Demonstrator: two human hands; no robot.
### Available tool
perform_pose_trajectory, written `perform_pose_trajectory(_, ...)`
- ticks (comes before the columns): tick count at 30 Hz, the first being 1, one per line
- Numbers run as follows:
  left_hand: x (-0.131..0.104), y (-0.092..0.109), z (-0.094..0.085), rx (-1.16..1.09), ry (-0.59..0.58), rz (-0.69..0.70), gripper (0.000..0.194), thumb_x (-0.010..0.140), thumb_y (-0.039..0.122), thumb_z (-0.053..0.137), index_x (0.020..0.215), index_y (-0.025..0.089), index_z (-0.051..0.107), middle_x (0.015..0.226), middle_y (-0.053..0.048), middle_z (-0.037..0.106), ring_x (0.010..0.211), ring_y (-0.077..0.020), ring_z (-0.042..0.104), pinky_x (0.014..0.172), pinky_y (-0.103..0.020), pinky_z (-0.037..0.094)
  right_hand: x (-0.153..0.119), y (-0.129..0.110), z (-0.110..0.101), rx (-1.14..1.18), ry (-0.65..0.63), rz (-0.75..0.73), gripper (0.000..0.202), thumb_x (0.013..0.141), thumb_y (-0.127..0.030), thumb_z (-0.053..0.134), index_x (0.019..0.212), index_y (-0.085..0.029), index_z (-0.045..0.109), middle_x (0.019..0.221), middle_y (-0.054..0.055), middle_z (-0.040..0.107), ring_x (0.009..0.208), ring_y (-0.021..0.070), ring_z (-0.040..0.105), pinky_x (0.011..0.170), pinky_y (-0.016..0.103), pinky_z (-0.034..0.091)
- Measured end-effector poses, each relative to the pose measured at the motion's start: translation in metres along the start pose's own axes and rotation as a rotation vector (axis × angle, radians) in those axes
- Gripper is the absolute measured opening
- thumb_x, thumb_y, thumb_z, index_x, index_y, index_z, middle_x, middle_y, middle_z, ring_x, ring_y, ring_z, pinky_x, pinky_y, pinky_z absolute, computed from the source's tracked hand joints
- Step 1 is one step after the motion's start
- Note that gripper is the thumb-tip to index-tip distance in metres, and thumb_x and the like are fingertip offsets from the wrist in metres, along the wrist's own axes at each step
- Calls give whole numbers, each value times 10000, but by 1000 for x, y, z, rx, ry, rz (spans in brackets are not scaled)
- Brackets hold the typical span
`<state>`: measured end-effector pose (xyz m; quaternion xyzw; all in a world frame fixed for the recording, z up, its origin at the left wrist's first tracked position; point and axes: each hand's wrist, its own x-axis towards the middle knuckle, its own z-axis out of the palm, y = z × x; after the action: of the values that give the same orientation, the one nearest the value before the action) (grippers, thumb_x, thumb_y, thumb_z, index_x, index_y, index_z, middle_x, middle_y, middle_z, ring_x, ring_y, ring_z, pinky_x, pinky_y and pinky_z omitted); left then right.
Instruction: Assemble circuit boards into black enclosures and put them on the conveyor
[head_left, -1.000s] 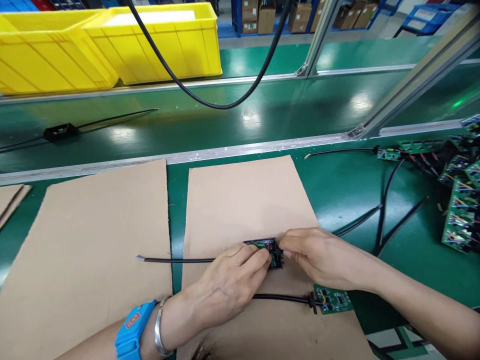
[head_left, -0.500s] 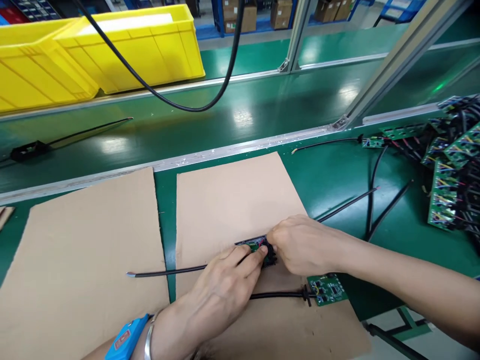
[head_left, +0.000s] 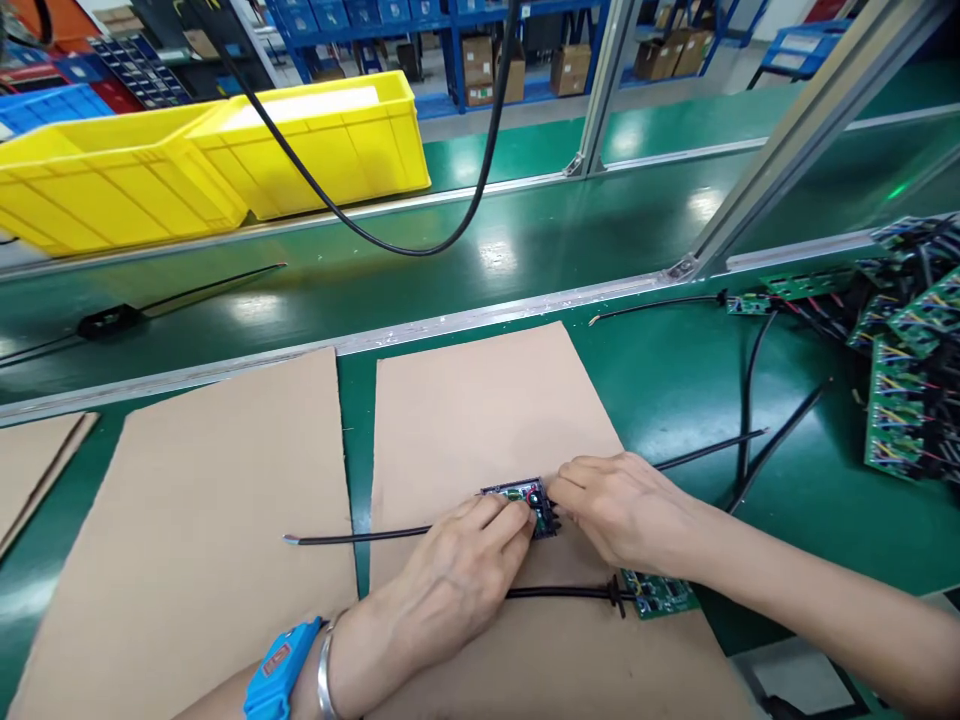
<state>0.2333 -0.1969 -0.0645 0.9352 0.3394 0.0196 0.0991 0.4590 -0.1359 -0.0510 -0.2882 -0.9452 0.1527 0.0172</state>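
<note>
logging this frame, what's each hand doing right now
left hand: fingers pinched on the small black module.
right hand: fingertips closed on the same module.

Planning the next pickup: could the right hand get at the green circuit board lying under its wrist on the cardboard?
Probably yes: the green circuit board lies uncovered on the brown cardboard sheet, just beneath the right hand, though that hand is pinching the small black module.
</note>
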Motion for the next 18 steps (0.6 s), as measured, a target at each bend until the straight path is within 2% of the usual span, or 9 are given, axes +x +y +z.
perform_pose_trajectory(5, -1, 3, -3, -3, -20, -22, 317, 942, 35, 328, 1120, 114, 577, 1173, -99, 561, 1026, -231, 538, 899, -396, 536, 0, 1, 1, 22, 65, -74, 197, 826, -27, 404, 776, -184, 510, 769, 15, 530, 675, 164, 432, 575, 324, 244)
perform_pose_trajectory(10, -2, 0, -2, 14, 9, 21, 357, 942, 36, 312, 1185, 103, 566, 1230, -111, 550, 1056, -239, 541, 888, -387, 537, 2, 0, 0, 29, 81, -85, 215, 796, 1, 396, 734, -191, 472, 744, 7, 493, 654, 166, 378, 570, 333, 216)
perform_pose_trajectory(15, -4, 0, 2, 20, 3, 14, 375, 941, 44, 322, 1234, 91, 551, 1281, -101, 536, 1060, -232, 535, 897, -366, 530, 4, 2, 0, 16, 61, -87, 215, 832, -12, 401, 733, -192, 466, 741, 8, 491, 641, 165, 357, 567, 335, 204)
perform_pose_trajectory(18, -4, 1, 1, 57, 39, 21, 402, 934, 39, 320, 1277, 69, 528, 1329, -107, 513, 1069, -234, 529, 899, -353, 527, 5, 6, -4, -6, 51, -125, 218, 825, -11, 400, 732, -189, 483, 740, 16, 500, 647, 169, 367, 570, 336, 204)
